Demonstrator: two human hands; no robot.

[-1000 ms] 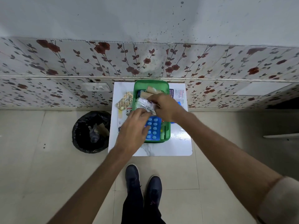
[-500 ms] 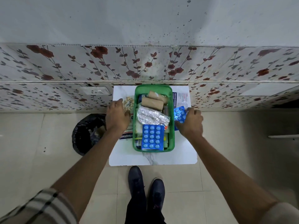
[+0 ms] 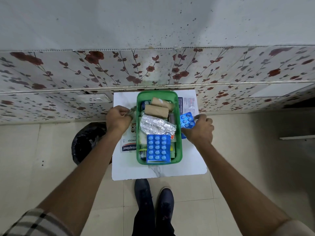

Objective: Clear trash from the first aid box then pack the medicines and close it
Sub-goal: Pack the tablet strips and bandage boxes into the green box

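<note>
On the small white marble-look tabletop (image 3: 129,169) against the floral wall sits the green rectangular plastic first aid box (image 3: 178,143), open, no lid in view, long axis running straight away from the person toward the wall, short ends near and far. Head view only. Inside: two tan bandage rolls (image 3: 158,109) at the far end lying crosswise, a crumpled silver foil strip (image 3: 157,125) mid-box, a blue blister sheet of round tablets (image 3: 157,149) at the near end, long side along the box. Left hand (image 3: 118,119) just left of the box, fingers curled shut on a small blurred strip; can't tell what exactly. Right hand (image 3: 201,130) just right of the box, pinching a small blue blister pack (image 3: 187,120) tilted up off the table. White printed leaflet (image 3: 188,103) lies flat beyond it; a plaster packet (image 3: 128,147) lies left of the box. Black-bagged bin (image 3: 88,142) on the floor, left. Judgement: packing step, loose medicines being gathered. Next: both hands drop their strips flat into the box, then fetch the packet. Box looks near full, so lay items lengthwise or the lid may not seat.
</note>
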